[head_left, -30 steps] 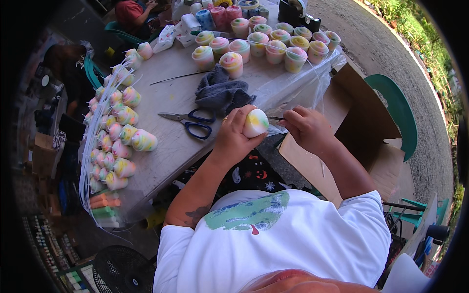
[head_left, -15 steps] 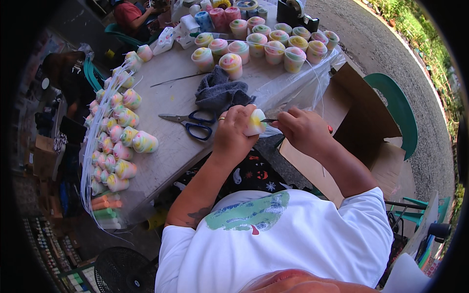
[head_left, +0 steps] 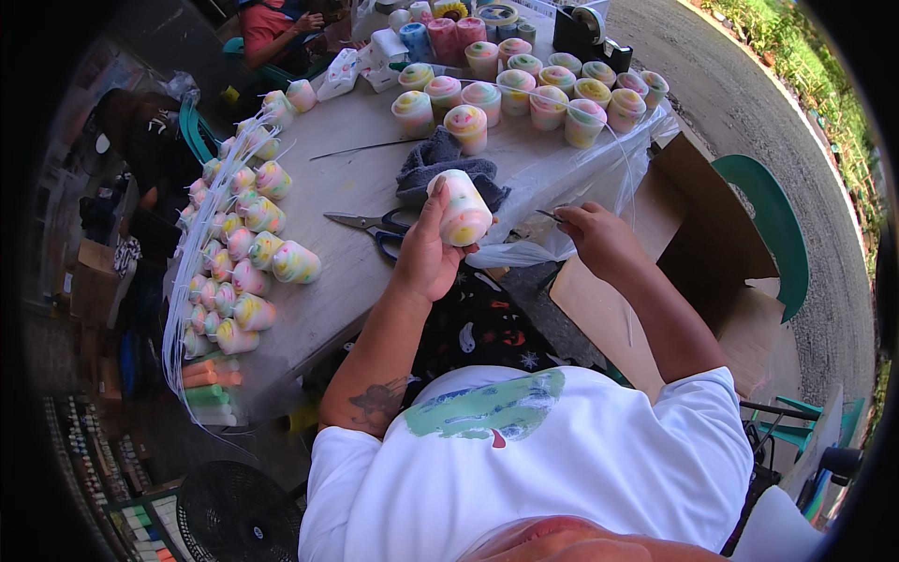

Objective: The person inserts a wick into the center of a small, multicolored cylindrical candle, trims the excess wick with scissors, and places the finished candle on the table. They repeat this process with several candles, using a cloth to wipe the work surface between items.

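Observation:
My left hand (head_left: 427, 264) holds a cup-shaped candle (head_left: 465, 211), white with pink, yellow and green patches, tipped above the table's near edge. Fingers wrap around its side and its flat end faces me. To the right, apart from the candle, my right hand (head_left: 602, 240) is closed on a small knife (head_left: 550, 216); only its thin dark blade shows, pointing left. Behind the left hand lie dark-handled scissors (head_left: 361, 221) and a crumpled grey cloth (head_left: 421, 175).
Several wicked candles (head_left: 264, 215) lie along the table's left side; swirl-topped ones (head_left: 515, 92) stand at the back. Clear plastic (head_left: 552, 187) covers the right corner, beside an open cardboard box (head_left: 716, 229) and green chair (head_left: 777, 234). Another person (head_left: 272, 37) sits far left.
The knife has come away from the candle, my right hand moving slightly right. My left hand has turned the candle and raised it, so its side and flat end now show. The view has shifted slightly.

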Demonstrator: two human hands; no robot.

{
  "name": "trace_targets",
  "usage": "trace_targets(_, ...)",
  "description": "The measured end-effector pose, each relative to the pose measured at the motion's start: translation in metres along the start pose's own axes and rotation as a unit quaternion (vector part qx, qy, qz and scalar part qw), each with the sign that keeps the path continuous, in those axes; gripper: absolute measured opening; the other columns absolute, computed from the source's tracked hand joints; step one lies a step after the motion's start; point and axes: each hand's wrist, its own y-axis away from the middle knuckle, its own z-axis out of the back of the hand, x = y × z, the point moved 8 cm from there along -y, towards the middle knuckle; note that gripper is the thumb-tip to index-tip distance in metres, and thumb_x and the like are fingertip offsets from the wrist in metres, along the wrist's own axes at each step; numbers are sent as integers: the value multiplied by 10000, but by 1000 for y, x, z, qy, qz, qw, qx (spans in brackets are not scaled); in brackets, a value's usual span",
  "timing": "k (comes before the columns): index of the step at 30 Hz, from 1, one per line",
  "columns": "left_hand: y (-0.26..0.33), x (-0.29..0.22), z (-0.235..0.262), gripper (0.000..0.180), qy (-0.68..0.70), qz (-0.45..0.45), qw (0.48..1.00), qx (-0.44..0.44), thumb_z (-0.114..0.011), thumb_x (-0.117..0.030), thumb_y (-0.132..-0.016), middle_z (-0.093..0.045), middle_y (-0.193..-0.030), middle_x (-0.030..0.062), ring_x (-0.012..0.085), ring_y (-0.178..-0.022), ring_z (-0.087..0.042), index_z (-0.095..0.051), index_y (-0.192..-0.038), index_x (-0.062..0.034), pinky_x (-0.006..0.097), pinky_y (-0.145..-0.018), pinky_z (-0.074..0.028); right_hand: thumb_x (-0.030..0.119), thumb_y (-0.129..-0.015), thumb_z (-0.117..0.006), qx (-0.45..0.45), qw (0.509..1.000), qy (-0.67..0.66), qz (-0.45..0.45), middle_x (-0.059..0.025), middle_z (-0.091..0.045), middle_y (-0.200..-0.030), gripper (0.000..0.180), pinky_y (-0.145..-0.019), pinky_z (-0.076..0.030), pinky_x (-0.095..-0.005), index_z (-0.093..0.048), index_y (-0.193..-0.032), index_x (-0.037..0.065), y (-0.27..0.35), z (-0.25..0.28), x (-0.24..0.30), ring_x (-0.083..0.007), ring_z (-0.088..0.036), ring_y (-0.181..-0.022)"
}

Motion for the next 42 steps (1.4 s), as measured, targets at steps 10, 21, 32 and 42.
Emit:
trace_targets(10, 1, -2, -2, 592, 160, 11, 987, 7, -503, -560, -918, -635, -1037, 178, 241, -916, -662, -530, -1146, -15, 312, -789, -586, 58, -849, -640, -132, 970, -113, 168, -107, -591, -961, 366, -732, -501, -397, -603, -1208, 125, 14, 41, 77, -308, -609, -848)
trace_targets(21, 4, -1, -2, 519, 128, -38, 991, -24, -599, -479, -898, -625, -1051, 93, 205, -966, -641, -523, -1163, -39, 323, -825, -564, 49, -747, -664, -188, 955, 86, 215, -39, -541, -979, 491, -774, -461, -357, -616, -1216, 189, 23, 49, 104, -216, -563, -865)
trace_targets(32, -1, 1, -3, 446, 74, -80, 994, -29, -645, -377, -900, -593, -1119, 68, 184, -1007, -617, -500, -1176, -58, 362, -836, -554, 95, -777, -624, -175, 945, 154, 230, -59, -560, -975, 457, -782, -440, -359, -600, -1231, 145, 20, 47, 100, -206, -557, -908)
trace_targets(42, -17, 8, -5, 457, 140, -43, 989, 3, -654, -345, -897, -595, -1147, 96, 237, -1076, -600, -484, -1214, -64, 413, -916, -515, 221, -964, -543, -97, 959, -266, 20, -74, -640, -867, 230, -626, -511, -323, -605, -1142, 90, -8, 15, 34, -228, -637, -741)
